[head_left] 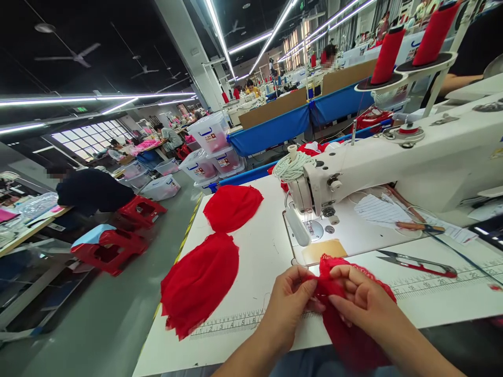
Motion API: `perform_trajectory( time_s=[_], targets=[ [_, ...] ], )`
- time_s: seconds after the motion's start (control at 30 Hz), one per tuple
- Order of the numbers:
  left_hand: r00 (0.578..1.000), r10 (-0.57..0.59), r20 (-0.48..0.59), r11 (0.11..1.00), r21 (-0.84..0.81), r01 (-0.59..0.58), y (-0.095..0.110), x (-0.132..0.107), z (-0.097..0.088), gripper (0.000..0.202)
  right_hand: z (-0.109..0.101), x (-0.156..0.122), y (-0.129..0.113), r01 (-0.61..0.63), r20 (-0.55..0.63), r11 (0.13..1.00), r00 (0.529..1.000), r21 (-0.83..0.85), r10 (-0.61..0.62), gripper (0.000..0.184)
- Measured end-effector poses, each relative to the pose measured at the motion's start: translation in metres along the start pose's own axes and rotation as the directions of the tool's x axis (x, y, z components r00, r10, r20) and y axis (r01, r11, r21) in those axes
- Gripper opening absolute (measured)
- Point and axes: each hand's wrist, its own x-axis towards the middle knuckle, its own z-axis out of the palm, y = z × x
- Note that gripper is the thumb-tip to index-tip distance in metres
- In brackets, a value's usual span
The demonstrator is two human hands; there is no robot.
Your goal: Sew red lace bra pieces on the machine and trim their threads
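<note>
Between my two hands is a piece of red fabric [356, 340] with a lacy upper edge, hanging over the table's front edge. My left hand [291, 298] pinches its left side between thumb and fingers. On the other side my right hand [359, 298] is closed on the same fabric, thumb against the fingers. Just beyond them stands a white sewing machine [377, 157], its needle area lit. Two red fabric cup-shaped pieces lie to the left, a nearer piece [202, 285] and a farther piece [233, 208].
Thread snips [418, 263] lie right of my hands, near a ruler strip [223, 323] along the table's front. Red thread cones [387, 55] stand above the machine. Clear plastic boxes [210, 131] and red stools [110, 246] are on the floor. A person [94, 191] sits at left.
</note>
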Motion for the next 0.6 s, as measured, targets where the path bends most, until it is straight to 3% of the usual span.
perform_trajectory(
  time_s=[0.17,0.3,0.4,0.43,0.5,0.53,0.6],
  targets=[
    [0.970,0.159,0.181,0.984,0.045,-0.170,0.002,-0.005,0.002,0.038,-0.003,-0.001,0.003,0.184,-0.063,0.909,0.973,-0.375,-0.223,0.067],
    [0.914,0.188,0.360,0.964,0.113,-0.243,0.009,-0.009,0.002,0.033,-0.010,-0.001,-0.009,0.352,0.034,0.747,0.914,-0.564,-0.405,0.043],
    [0.869,0.122,0.480,0.897,0.322,-0.303,0.023,-0.016,0.000,0.027,-0.019,-0.003,-0.021,0.490,0.173,0.605,0.845,-0.627,-0.505,0.043],
    [0.850,0.090,0.520,0.854,0.399,-0.334,0.028,-0.018,-0.001,0.025,-0.021,-0.004,-0.025,0.534,0.248,0.589,0.831,-0.607,-0.498,0.046],
    [0.818,0.014,0.575,0.785,0.500,-0.365,0.036,-0.021,-0.004,0.021,-0.025,-0.004,-0.031,0.538,0.394,0.666,0.840,-0.517,-0.373,0.043],
    [0.819,-0.019,0.574,0.765,0.536,-0.358,0.038,-0.022,-0.006,0.018,-0.026,-0.004,-0.034,0.476,0.440,0.741,0.857,-0.474,-0.269,0.039],
    [0.864,-0.046,0.502,0.717,0.619,-0.321,0.035,-0.021,-0.011,0.021,-0.025,-0.001,-0.038,0.315,0.439,0.833,0.893,-0.454,-0.098,0.032]
  ],
)
